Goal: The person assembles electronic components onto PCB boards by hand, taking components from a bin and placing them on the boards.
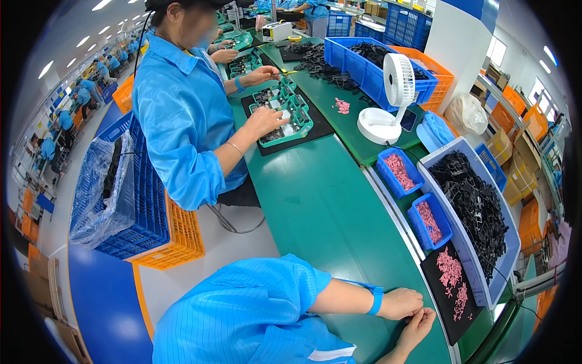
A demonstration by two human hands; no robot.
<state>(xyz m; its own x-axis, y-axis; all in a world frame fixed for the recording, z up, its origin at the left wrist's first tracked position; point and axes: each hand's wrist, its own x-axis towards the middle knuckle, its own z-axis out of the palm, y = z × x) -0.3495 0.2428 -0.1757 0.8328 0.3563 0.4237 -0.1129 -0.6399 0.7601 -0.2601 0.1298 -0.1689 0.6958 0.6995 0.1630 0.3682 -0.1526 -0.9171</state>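
My left hand (400, 303), with a blue strap round its wrist, reaches across the green work surface from the lower left. My right hand (417, 329) comes up from the lower edge to meet it. The fingertips of both hands are pinched together and nearly touching; whatever lies between them is too small or hidden to make out. Just right of my hands is a black mat (456, 315) with loose small pink parts (449, 270) on it. Two blue bins, a nearer one (438, 246) and a farther one (418, 188), hold more pink parts.
A long grey tray (509, 227) of black parts stands at the right, past the bins. A white fan (380, 126) stands farther back. Across the table, a co-worker in blue (182, 115) handles a green tray (303, 121). Stacked crates (182, 233) stand on the floor at left.
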